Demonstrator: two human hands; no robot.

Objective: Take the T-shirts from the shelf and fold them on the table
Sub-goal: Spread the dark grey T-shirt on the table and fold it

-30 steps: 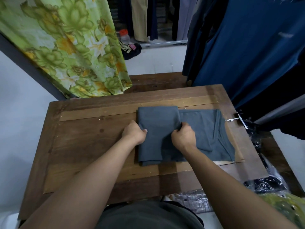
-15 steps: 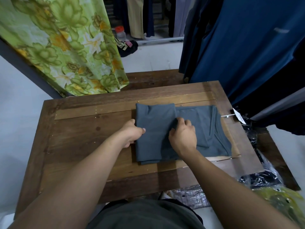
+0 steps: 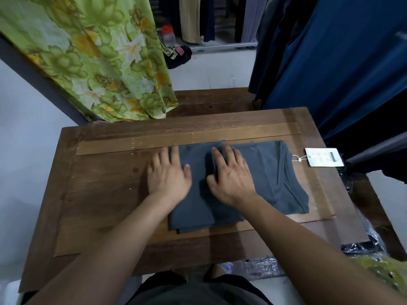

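A gray T-shirt point(image 3: 259, 179) lies folded on the wooden table point(image 3: 105, 194) at the middle of the frame, a narrower folded panel on its left side lying over the wider part. The person's left hand point(image 3: 168, 176) lies flat with straight fingers, half on the shirt's left edge and half on the bare wood; it is a little blurred. The right hand point(image 3: 231, 179) presses flat on the folded panel, fingers spread and straight, gripping nothing.

A white tag point(image 3: 324, 157) lies at the right edge of the table, joined by a thin string to the shirt's right side; it carries a dark bar and small print too fine to read. The shirt's collar cannot be made out.

In the upper left hangs a green flowered cloth point(image 3: 99, 60), its top cut off by the frame. Dark blue clothes point(image 3: 343, 62) fill the upper right, also cut off. At lower right, beyond the table's corner, sit plastic-wrapped bundles point(image 3: 356, 247) — contents unclear. A small jar with a red lid point(image 3: 168, 36) stands on the floor at upper centre, beside a dark heap with paper tags whose writing is illegible.
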